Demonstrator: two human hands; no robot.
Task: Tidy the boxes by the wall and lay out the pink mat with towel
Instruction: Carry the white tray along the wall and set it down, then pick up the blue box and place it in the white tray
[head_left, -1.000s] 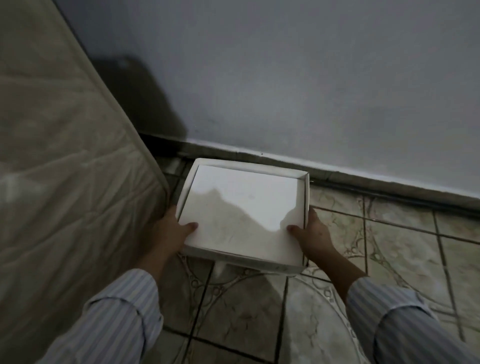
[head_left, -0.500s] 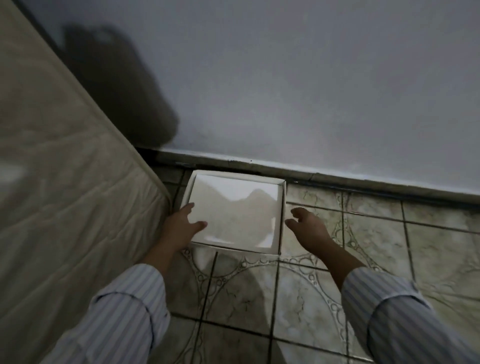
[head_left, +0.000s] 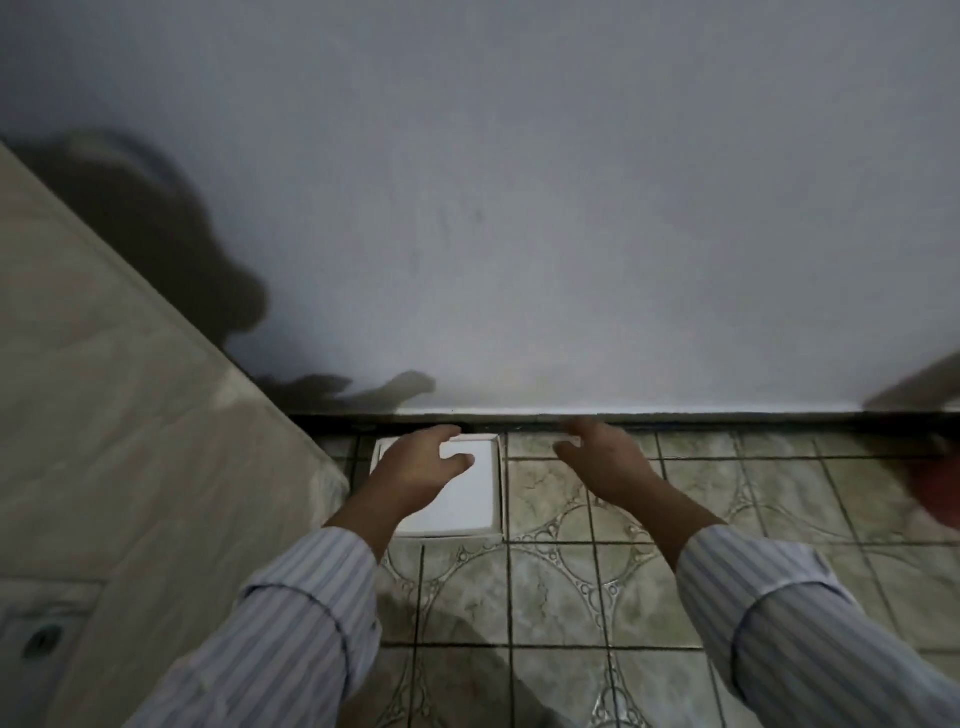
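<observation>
A shallow white box (head_left: 470, 499) lies flat on the tiled floor, pushed against the dark skirting at the foot of the wall, beside the mattress. My left hand (head_left: 415, 467) hovers over the box's left half with fingers spread, holding nothing. My right hand (head_left: 605, 460) is off the box, above the floor tiles to its right, fingers apart and empty. A blurred reddish-pink shape (head_left: 935, 488) shows at the right edge; what it is cannot be told. No towel is in view.
A beige quilted mattress (head_left: 130, 441) leans along the left side. The grey wall (head_left: 519, 208) fills the upper view, with a dark skirting strip (head_left: 675, 418) below it. Patterned tiles (head_left: 561, 587) cover the floor. A blurred pale object (head_left: 919, 384) juts in at right.
Both hands let go of the white box after setting it down by the wall. The view has pulled back and up, and both hands have lifted away, open.
</observation>
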